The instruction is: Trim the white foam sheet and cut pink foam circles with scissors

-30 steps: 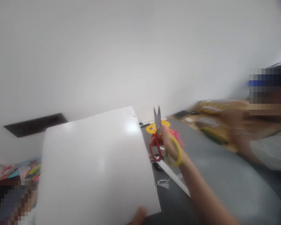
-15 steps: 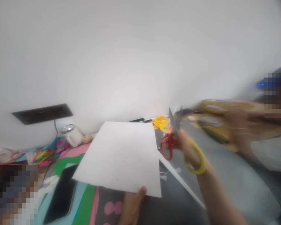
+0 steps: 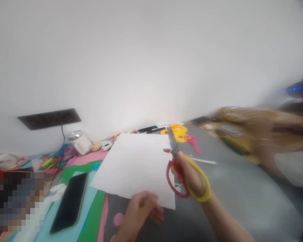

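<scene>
A white sheet of paper [image 3: 131,161] lies in front of me at the middle of the table. Over its near edge is my left hand [image 3: 143,206], its fingers loosely bent and blurred, with nothing visible in them. My right hand [image 3: 189,173] grips a pair of scissors [image 3: 176,148] with one red and one yellow handle loop. Their blades are close together and point away from me, beside the sheet's right edge. A thin white paper strip [image 3: 204,161] rests to the right of the scissors.
Yellow cut-outs [image 3: 179,132], pink scissors [image 3: 192,143] and black markers [image 3: 147,129] sit toward the wall. At left, a phone [image 3: 70,203] lies on coloured sheets [image 3: 91,215], with a white device [image 3: 79,143] behind. Another person's blurred arm [image 3: 265,144] reaches in at right.
My left hand has let go of the paper's near edge and moved up over it. The scissors have moved left and down toward the sheet, and their blades have closed. The white strip has shifted.
</scene>
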Demonstrator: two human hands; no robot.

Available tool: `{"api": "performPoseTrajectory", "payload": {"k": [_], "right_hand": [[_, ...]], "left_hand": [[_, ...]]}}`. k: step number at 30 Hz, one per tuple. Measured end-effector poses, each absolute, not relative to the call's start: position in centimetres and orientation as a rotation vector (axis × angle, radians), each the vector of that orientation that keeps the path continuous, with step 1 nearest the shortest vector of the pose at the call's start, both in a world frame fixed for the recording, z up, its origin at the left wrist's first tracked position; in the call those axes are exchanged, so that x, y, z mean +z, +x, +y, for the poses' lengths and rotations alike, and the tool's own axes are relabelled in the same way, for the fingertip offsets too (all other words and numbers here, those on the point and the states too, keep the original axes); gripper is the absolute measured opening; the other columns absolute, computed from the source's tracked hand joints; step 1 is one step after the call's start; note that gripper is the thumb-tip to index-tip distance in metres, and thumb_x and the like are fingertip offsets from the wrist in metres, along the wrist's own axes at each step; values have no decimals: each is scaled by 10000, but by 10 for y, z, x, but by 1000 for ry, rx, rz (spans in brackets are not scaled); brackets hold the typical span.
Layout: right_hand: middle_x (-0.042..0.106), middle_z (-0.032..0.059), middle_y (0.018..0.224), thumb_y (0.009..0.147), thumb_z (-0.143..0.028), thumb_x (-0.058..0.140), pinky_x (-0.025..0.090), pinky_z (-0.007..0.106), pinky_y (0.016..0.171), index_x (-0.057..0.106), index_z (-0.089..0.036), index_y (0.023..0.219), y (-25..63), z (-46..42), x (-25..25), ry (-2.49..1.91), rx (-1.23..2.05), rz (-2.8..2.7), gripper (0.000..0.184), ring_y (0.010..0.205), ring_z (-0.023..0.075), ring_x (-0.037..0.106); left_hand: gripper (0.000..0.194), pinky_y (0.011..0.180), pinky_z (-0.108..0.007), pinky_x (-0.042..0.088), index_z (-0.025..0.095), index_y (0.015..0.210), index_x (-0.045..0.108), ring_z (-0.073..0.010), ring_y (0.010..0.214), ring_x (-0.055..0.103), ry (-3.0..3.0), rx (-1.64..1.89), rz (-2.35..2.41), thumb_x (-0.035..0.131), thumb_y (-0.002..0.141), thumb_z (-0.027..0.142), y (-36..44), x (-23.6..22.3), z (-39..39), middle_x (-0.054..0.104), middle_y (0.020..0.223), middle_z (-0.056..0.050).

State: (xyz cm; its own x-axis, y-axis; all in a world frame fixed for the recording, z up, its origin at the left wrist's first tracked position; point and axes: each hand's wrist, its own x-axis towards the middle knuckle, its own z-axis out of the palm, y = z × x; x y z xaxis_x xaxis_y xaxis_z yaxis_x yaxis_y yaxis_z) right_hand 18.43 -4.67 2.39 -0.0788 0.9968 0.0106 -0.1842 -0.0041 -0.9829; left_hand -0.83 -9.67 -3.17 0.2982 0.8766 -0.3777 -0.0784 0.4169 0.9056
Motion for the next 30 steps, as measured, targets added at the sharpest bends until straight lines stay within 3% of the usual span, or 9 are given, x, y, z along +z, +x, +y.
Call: {"api": "performPoseTrajectory", "payload": {"k": [4,10,14,17,19,21,25,28,30], "right_hand": [[602,-7,518,921,-601,321,505,290,580,480,-119,1272,163,-49,23,-911,1457,-1421,617,489,166,578],[701,91,745,949,-583,224,505,419,817,598,-146,1126,158,-46,19,-623,1695,-1483,602,698,215,667],[696,95,756,937,-526,356,547,361,683,627,-121,1031,162,-47,8,-457,1905,-1382,497,576,163,635],[704,115,879,839,-332,584,541,388,776,601,-131,1080,161,-50,5,-311,1981,-1351,314,743,197,676],[698,127,952,795,-249,600,510,426,863,586,-145,1113,159,-53,6,-261,2039,-1291,334,895,232,668],[690,128,988,773,-219,594,491,450,893,560,-159,1156,160,-55,7,-243,2092,-1254,389,972,250,649],[664,115,1030,809,-275,566,505,443,850,442,-190,1292,170,-55,6,-399,1989,-1374,506,924,230,654],[655,52,850,851,-345,522,515,338,627,427,-202,1302,174,-49,5,-998,1396,-1579,482,619,159,616],[638,30,769,829,-358,542,450,291,540,484,-186,1250,172,-45,4,-1364,752,-1657,458,529,144,558]], "left_hand": [[539,948,-390,471,147,1144,618,-257,1019,654,1095,1103,1176,645,762,526,-14,6,-69,714,1073,-132],[540,1033,-395,397,173,1211,601,-276,1193,550,1114,1157,1062,619,793,514,-13,29,-51,654,1216,-121],[598,939,-373,461,186,1231,584,-274,1104,601,1097,1066,1000,717,721,468,-9,30,-48,666,1175,-128],[488,695,-280,521,162,1062,674,-189,738,673,1166,973,959,772,666,429,-4,26,-45,728,829,-76],[373,417,-219,417,137,895,704,-90,365,487,1201,876,953,733,700,453,1,25,-44,603,488,10],[351,327,-205,316,135,767,694,-56,265,338,1255,888,1014,637,782,481,3,27,-43,492,375,45],[346,727,-317,546,156,737,703,-203,700,692,1367,1274,1240,550,851,444,-4,31,-38,729,732,-68],[346,1001,-456,432,206,1089,690,-288,1082,629,1505,1099,1291,618,807,393,-14,29,-40,715,1101,-86],[615,1067,-500,349,260,1317,535,-313,1273,475,1539,870,1295,701,738,381,-15,25,-46,580,1328,-79]]}}
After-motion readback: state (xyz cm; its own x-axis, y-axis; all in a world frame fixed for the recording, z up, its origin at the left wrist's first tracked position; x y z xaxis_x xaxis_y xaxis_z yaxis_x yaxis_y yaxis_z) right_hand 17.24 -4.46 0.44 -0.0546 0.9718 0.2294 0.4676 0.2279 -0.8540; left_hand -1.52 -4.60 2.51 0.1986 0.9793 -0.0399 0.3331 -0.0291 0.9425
